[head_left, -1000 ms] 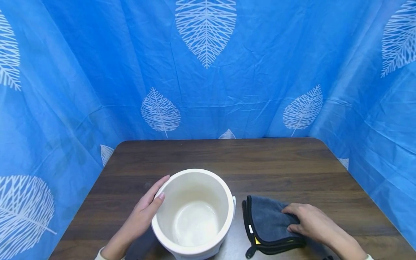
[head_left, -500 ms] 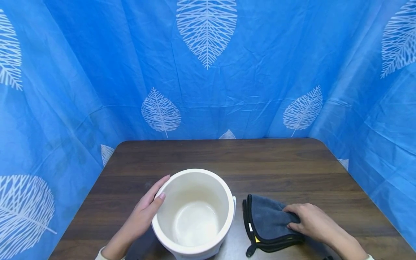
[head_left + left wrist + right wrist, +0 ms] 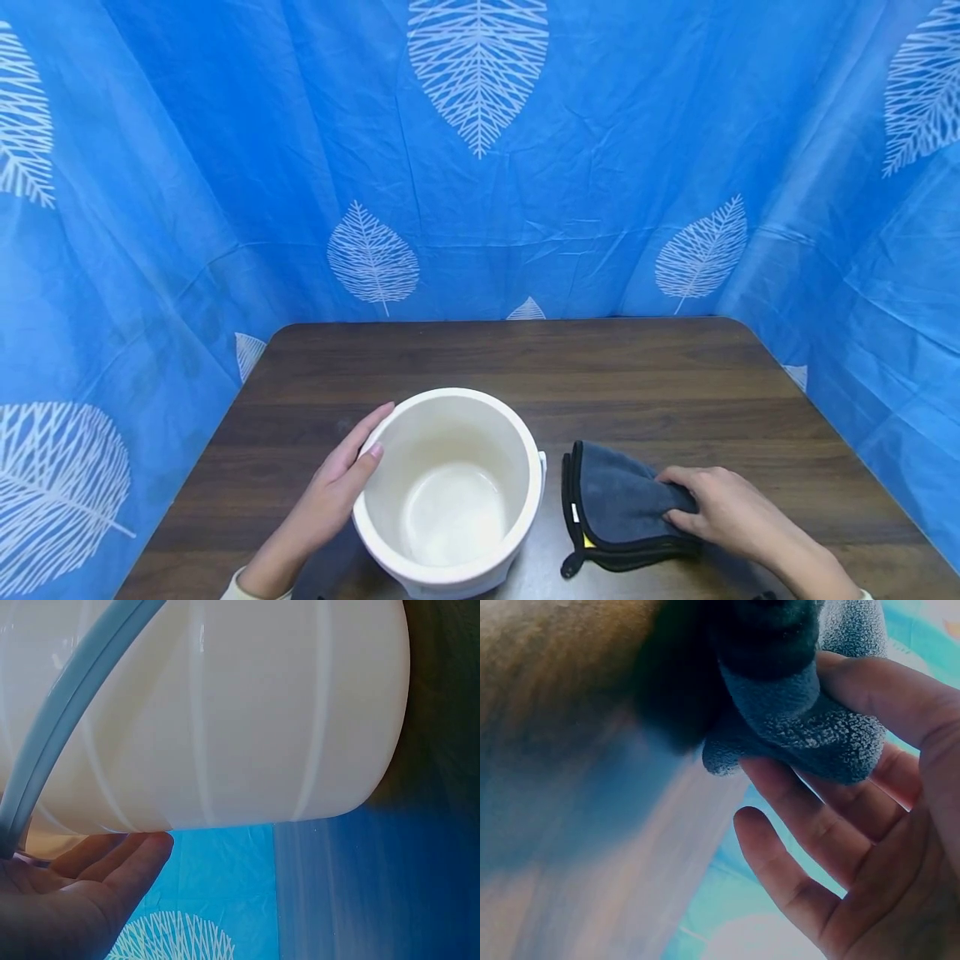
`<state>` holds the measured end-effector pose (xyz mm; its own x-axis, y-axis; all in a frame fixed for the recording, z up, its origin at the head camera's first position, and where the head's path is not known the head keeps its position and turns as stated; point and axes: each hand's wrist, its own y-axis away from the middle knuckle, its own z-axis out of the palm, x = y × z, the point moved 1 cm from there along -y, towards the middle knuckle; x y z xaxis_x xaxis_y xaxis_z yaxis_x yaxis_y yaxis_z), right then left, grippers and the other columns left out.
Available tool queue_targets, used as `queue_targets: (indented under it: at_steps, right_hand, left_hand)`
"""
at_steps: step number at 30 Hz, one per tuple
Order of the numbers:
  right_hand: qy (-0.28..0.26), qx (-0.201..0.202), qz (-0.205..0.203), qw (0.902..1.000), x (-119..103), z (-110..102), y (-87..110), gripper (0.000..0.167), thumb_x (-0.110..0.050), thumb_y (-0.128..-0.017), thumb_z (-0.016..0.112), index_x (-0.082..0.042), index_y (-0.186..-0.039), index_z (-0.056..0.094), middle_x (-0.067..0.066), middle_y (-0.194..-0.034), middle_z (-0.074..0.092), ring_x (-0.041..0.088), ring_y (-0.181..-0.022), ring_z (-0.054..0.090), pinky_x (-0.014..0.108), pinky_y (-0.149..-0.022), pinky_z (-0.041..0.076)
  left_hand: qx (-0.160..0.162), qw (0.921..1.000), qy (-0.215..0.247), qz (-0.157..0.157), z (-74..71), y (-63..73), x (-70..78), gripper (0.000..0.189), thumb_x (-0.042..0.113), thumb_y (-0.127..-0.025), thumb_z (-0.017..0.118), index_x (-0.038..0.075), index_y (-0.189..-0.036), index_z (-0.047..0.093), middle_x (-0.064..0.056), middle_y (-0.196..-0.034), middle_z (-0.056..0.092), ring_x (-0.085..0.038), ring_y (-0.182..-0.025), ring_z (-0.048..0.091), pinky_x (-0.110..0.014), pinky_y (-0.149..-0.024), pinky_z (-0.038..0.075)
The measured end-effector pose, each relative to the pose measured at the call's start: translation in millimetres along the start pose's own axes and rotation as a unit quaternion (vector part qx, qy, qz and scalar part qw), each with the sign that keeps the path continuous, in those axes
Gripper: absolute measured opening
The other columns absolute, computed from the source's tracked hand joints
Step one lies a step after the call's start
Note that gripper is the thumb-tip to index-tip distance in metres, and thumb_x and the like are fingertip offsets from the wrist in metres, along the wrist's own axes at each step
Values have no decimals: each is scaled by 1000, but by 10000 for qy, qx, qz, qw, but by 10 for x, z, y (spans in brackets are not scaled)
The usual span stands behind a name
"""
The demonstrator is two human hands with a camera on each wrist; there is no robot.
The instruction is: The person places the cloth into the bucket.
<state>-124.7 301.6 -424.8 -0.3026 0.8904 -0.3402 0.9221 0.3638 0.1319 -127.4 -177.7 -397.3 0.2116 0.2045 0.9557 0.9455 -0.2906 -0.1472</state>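
One folded grey plush cloth (image 3: 626,500) with black binding is seen at the front part of the bench (image 3: 495,350), to the right of the bucket and apart from it. On its left edge one small white label (image 3: 575,512) is found, too small to be read, and one yellow patch (image 3: 588,541) is shown below it. The cloth is pinched between the thumb and fingers of the right hand (image 3: 723,508); the little finger is left free. One white bucket (image 3: 450,565) is stood upright on the bench, and one blue-grey handle (image 3: 82,705) is seen across its wall. The bucket is touched at its left side by the left hand (image 3: 333,492), whose fingers are kept nearly straight. Behind, a blue curtain (image 3: 600,167) is printed with nine white leaves, several of them cut by the bench or picture edge.
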Motion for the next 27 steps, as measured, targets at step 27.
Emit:
queue_targets:
  at_steps: [27]
  right_hand:
    - [60, 944, -401, 9947, -96, -230, 143, 33, -24, -83, 85, -14, -112, 72, -4, -97, 73, -3, -70, 57, 27, -55, 46]
  left_hand:
    - [84, 9999, -43, -64, 9, 3, -4, 49, 17, -110, 41, 7, -157, 34, -20, -160, 34, -40, -140, 43, -40, -104, 44]
